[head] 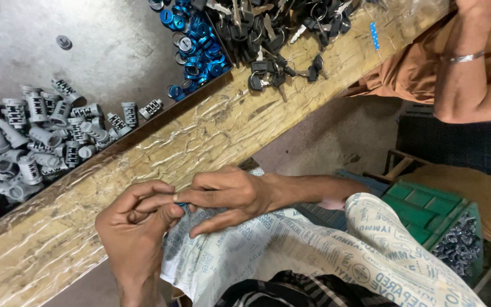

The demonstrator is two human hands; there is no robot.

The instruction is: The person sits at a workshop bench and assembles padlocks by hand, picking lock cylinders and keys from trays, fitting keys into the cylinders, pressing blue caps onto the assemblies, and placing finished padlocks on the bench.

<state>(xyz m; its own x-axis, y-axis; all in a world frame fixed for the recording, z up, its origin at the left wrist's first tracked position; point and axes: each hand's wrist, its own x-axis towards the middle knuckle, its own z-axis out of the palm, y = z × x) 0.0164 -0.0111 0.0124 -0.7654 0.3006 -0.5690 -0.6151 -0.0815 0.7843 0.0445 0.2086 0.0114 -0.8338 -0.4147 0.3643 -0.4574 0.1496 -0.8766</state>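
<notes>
Your hands meet just off the near edge of the counter (200,142), over your lap. Your left hand (134,219) is curled, thumb and fingers closed around a small part, and your right hand (225,196) reaches across to it, forefinger and thumb pinching the same spot while the other fingers (211,224) lie stretched over the printed cloth (291,250) on your knee. Between the fingertips only a sliver of a small blue piece (182,206) shows; its shape is too hidden to tell.

You work below the counter's thick wooden edge, a worn, scratched plank running diagonally from lower left to upper right. Your left knuckles sit just beside that edge. Beyond the plank lies the grey metal surface (109,45). A heap of grey lock cylinders (35,136) crowds its left side, some close against the wood. Farther up, a pile of blue caps (197,51) presses to the plank, and a tangle of black-headed keys on rings (274,34) spills onto the wood itself. One lone grey disc (63,41) lies apart on bare metal, with open room around it.

To your right, a green crate (427,210) holds more small grey parts (458,244). Another person's arm (461,85), wearing a thin metal bangle (466,57), hangs at the far right, well apart from your hands. Between you and that person bare floor (325,136) shows.
</notes>
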